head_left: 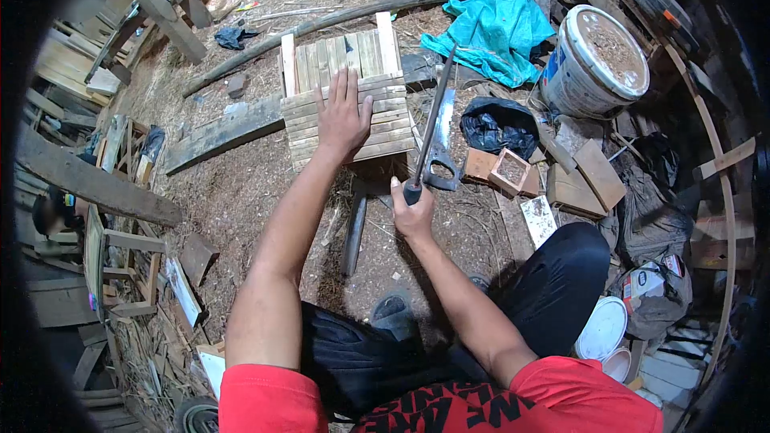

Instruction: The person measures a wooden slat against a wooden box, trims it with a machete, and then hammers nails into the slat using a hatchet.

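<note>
My left hand lies with fingers outstretched on a small chair-like piece made of pale wooden slats, whose two upright ends stand at its far side. In my right hand is the black handle of a long, narrow dark file, its tip pointing up and away from me. The file is to the right of the slatted piece and overlaps a handsaw on the ground in this view. Below the slats, their underside is in shadow.
A grey plank and a long curved pole lie on the chip-covered ground. To the right are a turquoise tarp, a white bucket, a black bag and wood blocks. A curved beam juts in from the left.
</note>
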The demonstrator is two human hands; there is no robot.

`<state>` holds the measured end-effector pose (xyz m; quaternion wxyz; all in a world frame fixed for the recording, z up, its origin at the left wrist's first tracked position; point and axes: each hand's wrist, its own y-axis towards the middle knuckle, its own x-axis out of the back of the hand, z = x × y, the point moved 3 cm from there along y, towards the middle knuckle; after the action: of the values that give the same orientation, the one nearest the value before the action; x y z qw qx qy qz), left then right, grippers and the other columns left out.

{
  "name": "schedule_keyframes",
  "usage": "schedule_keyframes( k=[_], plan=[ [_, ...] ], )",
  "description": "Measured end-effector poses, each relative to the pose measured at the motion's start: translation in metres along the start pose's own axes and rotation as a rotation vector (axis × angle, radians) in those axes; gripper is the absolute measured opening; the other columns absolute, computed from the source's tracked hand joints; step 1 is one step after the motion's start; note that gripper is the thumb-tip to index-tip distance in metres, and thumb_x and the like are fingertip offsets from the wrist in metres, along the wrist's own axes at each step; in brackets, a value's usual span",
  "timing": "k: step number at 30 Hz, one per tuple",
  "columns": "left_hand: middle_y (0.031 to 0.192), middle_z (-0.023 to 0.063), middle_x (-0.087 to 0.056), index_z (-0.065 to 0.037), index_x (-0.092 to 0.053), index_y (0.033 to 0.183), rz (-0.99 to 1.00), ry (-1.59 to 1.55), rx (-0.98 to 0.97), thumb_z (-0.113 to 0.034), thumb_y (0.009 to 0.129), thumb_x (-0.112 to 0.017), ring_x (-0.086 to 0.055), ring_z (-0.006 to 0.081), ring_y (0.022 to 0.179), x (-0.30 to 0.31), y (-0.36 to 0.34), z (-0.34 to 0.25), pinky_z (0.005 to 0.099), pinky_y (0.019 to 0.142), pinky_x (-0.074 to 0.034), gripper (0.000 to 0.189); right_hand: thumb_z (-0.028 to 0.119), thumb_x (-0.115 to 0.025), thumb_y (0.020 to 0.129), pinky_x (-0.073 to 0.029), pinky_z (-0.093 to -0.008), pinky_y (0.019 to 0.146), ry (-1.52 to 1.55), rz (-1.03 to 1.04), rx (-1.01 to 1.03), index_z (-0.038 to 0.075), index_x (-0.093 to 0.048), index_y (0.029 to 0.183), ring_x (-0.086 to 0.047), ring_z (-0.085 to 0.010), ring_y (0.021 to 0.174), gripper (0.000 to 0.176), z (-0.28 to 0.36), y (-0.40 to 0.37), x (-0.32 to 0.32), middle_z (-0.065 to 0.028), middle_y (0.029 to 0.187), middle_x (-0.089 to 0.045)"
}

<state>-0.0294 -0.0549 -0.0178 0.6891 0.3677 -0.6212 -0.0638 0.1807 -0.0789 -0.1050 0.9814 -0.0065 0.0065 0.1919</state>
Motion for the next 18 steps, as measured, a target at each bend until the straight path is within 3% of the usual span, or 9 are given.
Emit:
schedule_keyframes(
  k=[2, 4, 10, 11, 14, 15, 18],
  plan=[
    [0.155, 0.0147, -0.033, -0.005, -0.034, 0.149, -0.001, -0.006, 0.003, -0.044, 0.097, -0.045, -0.027, 0.0265, 0.146, 0.001, 0.001, -0.003, 0.057, 0.118, -0.009, 0.066, 0.031, -0.071, 0.088, -0.039, -0.0366, 0.051, -0.146, 0.035, -0.097, 0.004, -0.051, 0.06, -0.046, -0.0138, 0.051, 0.044, 0.0, -0.004, 0.0, -0.0036, 0.053, -0.049],
    [0.155, 0.0141, -0.033, -0.005, -0.034, 0.149, -0.011, -0.002, -0.003, -0.044, 0.097, -0.045, -0.027, 0.026, 0.146, 0.0, 0.001, -0.004, 0.0567, 0.118, -0.009, 0.066, 0.027, -0.071, 0.086, -0.039, -0.0383, 0.051, -0.1, -0.043, -0.061, 0.003, -0.054, 0.062, -0.049, -0.016, 0.051, 0.038, 0.001, -0.005, 0.001, -0.0048, 0.054, -0.052],
    [0.158, 0.0138, -0.029, -0.005, -0.031, 0.151, 0.061, -0.014, 0.019, -0.041, 0.098, -0.044, -0.025, 0.0273, 0.147, 0.003, 0.004, -0.003, 0.0534, 0.119, -0.009, 0.065, 0.027, -0.072, 0.085, -0.038, -0.0376, 0.052, -0.038, 0.073, -0.119, 0.004, -0.054, 0.063, -0.049, -0.0175, 0.051, 0.037, -0.027, 0.001, 0.004, -0.0041, 0.054, -0.052],
    [0.158, 0.0137, -0.029, -0.005, -0.031, 0.151, 0.056, -0.016, 0.015, -0.041, 0.098, -0.044, -0.025, 0.0271, 0.147, 0.003, 0.004, -0.004, 0.0532, 0.119, -0.008, 0.065, 0.027, -0.071, 0.086, -0.039, -0.0357, 0.049, -0.028, 0.013, -0.07, 0.005, -0.053, 0.062, -0.05, -0.0166, 0.048, 0.037, -0.026, -0.003, 0.003, -0.0035, 0.055, -0.053],
    [0.158, 0.0134, -0.029, -0.005, -0.031, 0.15, 0.032, -0.013, 0.009, -0.041, 0.098, -0.044, -0.024, 0.0268, 0.147, 0.001, 0.006, -0.001, 0.0527, 0.119, -0.008, 0.065, 0.027, -0.07, 0.088, -0.04, -0.0321, 0.046, 0.305, 0.026, -0.269, 0.006, -0.052, 0.061, -0.051, -0.014, 0.045, 0.039, -0.02, -0.005, 0.0, -0.002, 0.054, -0.054],
    [0.158, 0.0134, -0.03, -0.005, -0.031, 0.15, 0.032, -0.011, 0.008, -0.042, 0.098, -0.044, -0.024, 0.0267, 0.147, 0.001, 0.004, -0.002, 0.0527, 0.119, -0.008, 0.065, 0.026, -0.069, 0.089, -0.039, -0.0286, 0.044, 0.288, 0.045, -0.235, 0.008, -0.051, 0.06, -0.051, -0.0113, 0.043, 0.038, -0.013, -0.004, 0.003, -0.0005, 0.052, -0.052],
    [0.158, 0.0137, -0.03, -0.005, -0.031, 0.151, 0.03, -0.014, 0.002, -0.042, 0.098, -0.044, -0.024, 0.0268, 0.147, 0.001, 0.002, -0.002, 0.053, 0.119, -0.008, 0.065, 0.023, -0.07, 0.088, -0.038, -0.0291, 0.044, 0.258, 0.071, -0.073, 0.008, -0.052, 0.062, -0.05, -0.0117, 0.042, 0.035, 0.012, 0.001, 0.005, 0.0002, 0.051, -0.051]
  ],
)
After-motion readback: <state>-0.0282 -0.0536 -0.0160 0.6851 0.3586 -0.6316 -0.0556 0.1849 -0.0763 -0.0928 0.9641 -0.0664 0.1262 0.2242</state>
